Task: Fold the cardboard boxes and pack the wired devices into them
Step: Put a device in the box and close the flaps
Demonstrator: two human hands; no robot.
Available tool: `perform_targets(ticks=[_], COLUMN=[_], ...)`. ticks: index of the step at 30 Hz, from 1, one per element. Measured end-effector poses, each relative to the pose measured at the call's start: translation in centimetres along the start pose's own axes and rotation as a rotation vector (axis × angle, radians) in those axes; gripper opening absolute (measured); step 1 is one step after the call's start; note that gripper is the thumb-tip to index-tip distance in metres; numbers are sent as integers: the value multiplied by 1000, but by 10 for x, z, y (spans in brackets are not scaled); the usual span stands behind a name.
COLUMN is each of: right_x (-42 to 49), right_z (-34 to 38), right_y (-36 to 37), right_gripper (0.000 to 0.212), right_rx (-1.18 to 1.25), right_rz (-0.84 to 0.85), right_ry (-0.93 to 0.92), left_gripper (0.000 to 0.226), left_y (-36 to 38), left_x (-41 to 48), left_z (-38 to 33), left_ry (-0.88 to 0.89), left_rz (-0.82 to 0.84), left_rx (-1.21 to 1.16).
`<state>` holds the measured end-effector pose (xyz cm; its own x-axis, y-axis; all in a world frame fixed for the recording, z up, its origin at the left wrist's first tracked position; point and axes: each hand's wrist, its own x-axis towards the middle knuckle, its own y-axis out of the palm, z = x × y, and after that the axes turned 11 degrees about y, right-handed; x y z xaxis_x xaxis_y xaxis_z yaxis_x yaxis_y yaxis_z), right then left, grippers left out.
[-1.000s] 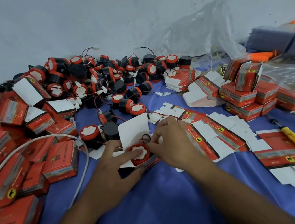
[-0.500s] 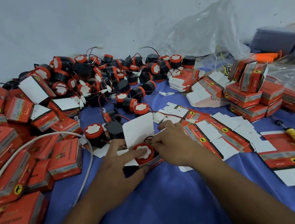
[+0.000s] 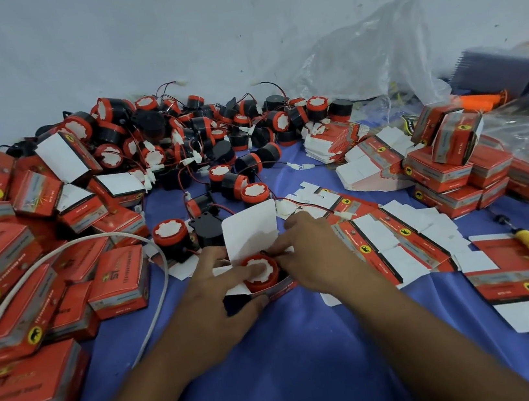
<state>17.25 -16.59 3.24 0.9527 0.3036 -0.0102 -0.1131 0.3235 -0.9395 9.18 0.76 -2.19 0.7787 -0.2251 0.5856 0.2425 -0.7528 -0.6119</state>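
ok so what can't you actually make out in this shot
Head view only.
- Wire of the round red-and-black device in the open red cardboard box: mostly hidden behind the right hand.
- Box's left side: covered by the left hand.
- Long white cable: cut off by left edge.
- Box print: too blurred.

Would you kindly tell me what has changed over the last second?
The left hand slid its fingers rightward onto the white top of the device, pressing it into the box. The right hand stayed at the device's right edge; the flap stayed upright.
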Motion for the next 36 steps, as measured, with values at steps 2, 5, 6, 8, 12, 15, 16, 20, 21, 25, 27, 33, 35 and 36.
perform_targets(ticks=[2, 5, 6, 8, 12, 15, 16, 20, 21, 25, 27, 33, 35, 36], right_x=[1, 2, 2, 3, 7, 8, 8, 4, 3, -9, -16, -24, -24, -23], right_z=[3, 4, 3, 1, -2, -5, -5, -2, 0, 5, 4, -8, -8, -8], right_y=[-3, -8, -8, -5, 7, 10, 11, 17, 17, 19, 22, 34, 40, 42], right_gripper=[31, 33, 32, 28, 47, 61, 62, 60, 58, 42, 30, 24, 23, 24], right_rx=[-71, -1, 43, 181, 338, 471, 489, 505, 494, 343, 301, 504, 496, 506], right_rz=[96, 170, 172, 117, -71, -113, -121, -204, -231, -277, -293, -272, -202, -157], right_ry=[-16, 17, 35, 89, 221, 213, 213, 197, 185, 83, 2, -213, -256, -257], left_gripper=[45, 59, 63, 63, 60, 56, 55, 51, 50, 22, 20, 14, 5, 6], left_y=[2, 4, 3, 0, 1, 6, 6, 9, 8, 3, 2, 2, 1, -1], left_x=[-1, 3, 5, 10, 9, 5, 5, 8, 8, 7, 6, 8, 7, 7], left_z=[-3, -5, -6, -7, -18, -22, -22, -23, -22, -18, -15, -12, -9, -8], left_ry=[-1, -84, -130, -157, -99, -109, -167, -300, -270, -102, -52, -110, -154, -175], left_rz=[-4, -222, -329, -471, -564, -617, -623, -543, -514, -333, -244, -234, -279, -298], left_rx=[18, -78, -151, -243, -302, -113, -48, -59, -66, 42, 161, 221, 235, 216])
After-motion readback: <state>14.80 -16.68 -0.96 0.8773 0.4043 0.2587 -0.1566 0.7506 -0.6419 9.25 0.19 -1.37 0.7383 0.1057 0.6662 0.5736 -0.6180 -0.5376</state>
